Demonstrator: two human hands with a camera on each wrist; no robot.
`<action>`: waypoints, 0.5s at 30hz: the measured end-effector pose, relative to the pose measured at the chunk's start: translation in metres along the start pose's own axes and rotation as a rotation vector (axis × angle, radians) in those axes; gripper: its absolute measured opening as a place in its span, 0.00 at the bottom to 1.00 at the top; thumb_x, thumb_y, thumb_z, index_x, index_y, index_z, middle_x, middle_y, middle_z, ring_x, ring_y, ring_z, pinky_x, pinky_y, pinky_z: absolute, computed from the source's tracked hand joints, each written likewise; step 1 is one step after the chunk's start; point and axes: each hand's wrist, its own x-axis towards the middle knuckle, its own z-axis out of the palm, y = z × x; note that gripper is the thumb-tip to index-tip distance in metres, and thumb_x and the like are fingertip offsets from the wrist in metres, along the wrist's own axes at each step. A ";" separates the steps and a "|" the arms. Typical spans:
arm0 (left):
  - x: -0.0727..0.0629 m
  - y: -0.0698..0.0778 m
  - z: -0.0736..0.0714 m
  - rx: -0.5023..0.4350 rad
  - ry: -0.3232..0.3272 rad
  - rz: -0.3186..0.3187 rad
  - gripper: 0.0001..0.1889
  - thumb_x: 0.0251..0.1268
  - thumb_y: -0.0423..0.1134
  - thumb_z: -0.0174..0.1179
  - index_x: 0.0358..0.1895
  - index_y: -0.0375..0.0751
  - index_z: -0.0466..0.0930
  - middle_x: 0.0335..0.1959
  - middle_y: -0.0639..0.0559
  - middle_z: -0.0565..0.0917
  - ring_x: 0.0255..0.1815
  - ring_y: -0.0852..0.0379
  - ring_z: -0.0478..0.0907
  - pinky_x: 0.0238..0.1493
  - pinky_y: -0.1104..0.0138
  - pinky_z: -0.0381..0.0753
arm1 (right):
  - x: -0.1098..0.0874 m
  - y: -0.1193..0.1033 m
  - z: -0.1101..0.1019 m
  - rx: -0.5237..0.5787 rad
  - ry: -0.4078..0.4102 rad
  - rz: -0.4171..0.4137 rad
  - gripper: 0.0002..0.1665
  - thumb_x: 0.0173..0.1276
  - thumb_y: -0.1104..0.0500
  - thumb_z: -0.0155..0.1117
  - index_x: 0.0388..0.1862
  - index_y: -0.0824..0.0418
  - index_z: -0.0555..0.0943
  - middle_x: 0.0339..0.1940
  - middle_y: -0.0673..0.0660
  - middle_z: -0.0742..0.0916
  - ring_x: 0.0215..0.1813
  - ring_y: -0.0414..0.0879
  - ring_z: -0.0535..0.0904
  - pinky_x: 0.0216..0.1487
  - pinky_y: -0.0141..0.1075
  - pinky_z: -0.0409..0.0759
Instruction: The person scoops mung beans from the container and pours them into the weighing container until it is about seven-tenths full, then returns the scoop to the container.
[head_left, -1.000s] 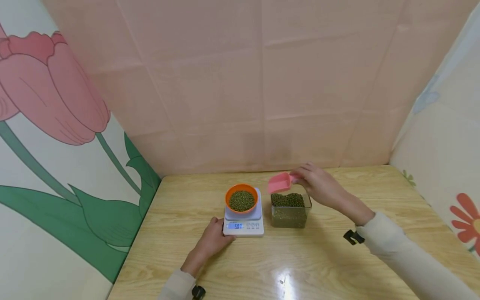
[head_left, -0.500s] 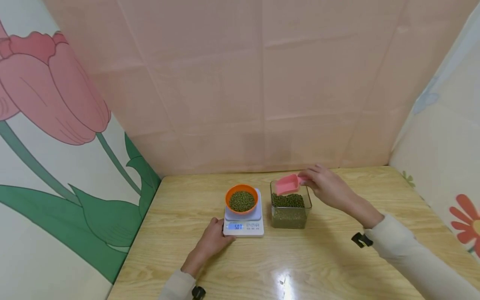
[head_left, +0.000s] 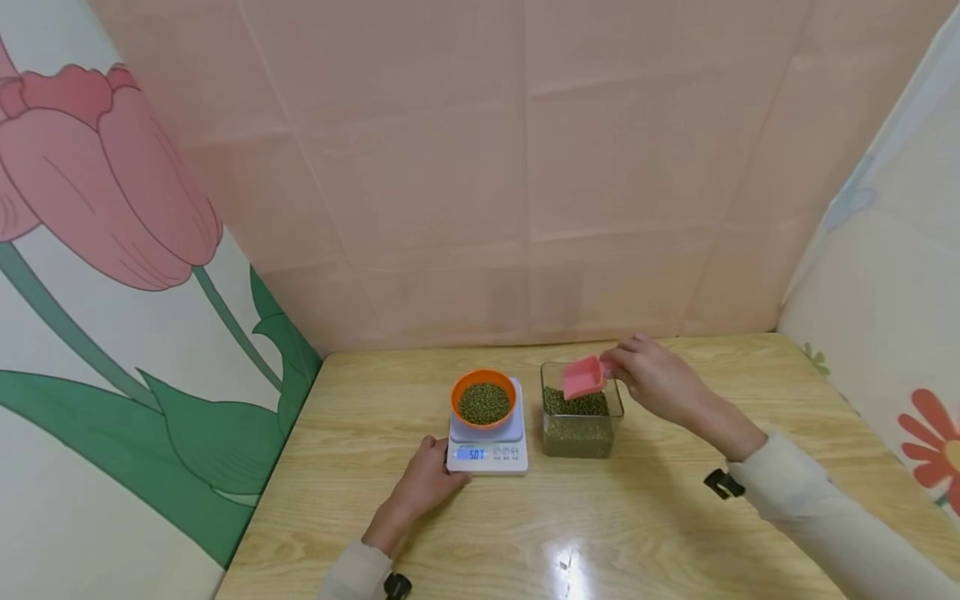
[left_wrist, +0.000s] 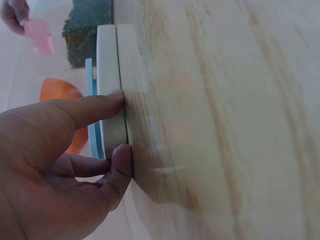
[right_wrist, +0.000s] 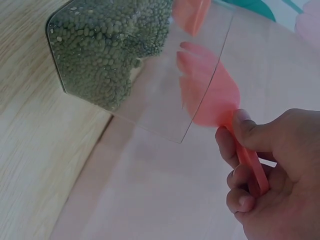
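Observation:
In the head view, an orange bowl [head_left: 483, 400] of green mung beans sits on a white kitchen scale [head_left: 510, 457], whose lit display seems to read 507. My left hand [head_left: 429, 479] holds the scale's near left corner, thumb on the front edge and fingers at the side; the left wrist view shows this hand [left_wrist: 65, 165] close up. To the right stands a clear box [head_left: 577, 437] partly filled with mung beans. My right hand [head_left: 660, 379] grips a pink scoop [head_left: 583, 377] by its handle, the scoop tilted over the box. Any beans inside the scoop cannot be made out.
Everything stands on a light wood-grain table [head_left: 480, 533]. Behind it hangs a pinkish cloth backdrop [head_left: 525, 208]. Flower-painted walls close in the left and right sides. The scale and the box stand side by side with a narrow gap.
My right hand has moved the scoop rightward and a little lower, from beside the box's left rim to over the beans. The left hand, scale and bowl stay put; the reading looks unchanged.

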 end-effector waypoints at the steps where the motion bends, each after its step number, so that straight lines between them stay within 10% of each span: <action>1: 0.000 0.000 0.000 0.000 0.001 0.000 0.29 0.64 0.40 0.76 0.65 0.32 0.81 0.46 0.47 0.78 0.44 0.55 0.69 0.46 0.63 0.77 | 0.000 0.000 0.001 -0.006 -0.002 -0.003 0.12 0.66 0.73 0.73 0.48 0.68 0.89 0.43 0.62 0.90 0.48 0.58 0.84 0.51 0.54 0.85; 15: 0.000 0.001 0.000 0.026 0.007 0.003 0.29 0.63 0.41 0.77 0.65 0.32 0.81 0.47 0.47 0.79 0.44 0.55 0.70 0.47 0.62 0.78 | 0.004 -0.009 0.013 -0.080 -0.073 -0.003 0.11 0.63 0.71 0.75 0.45 0.67 0.90 0.38 0.61 0.90 0.42 0.56 0.83 0.46 0.50 0.86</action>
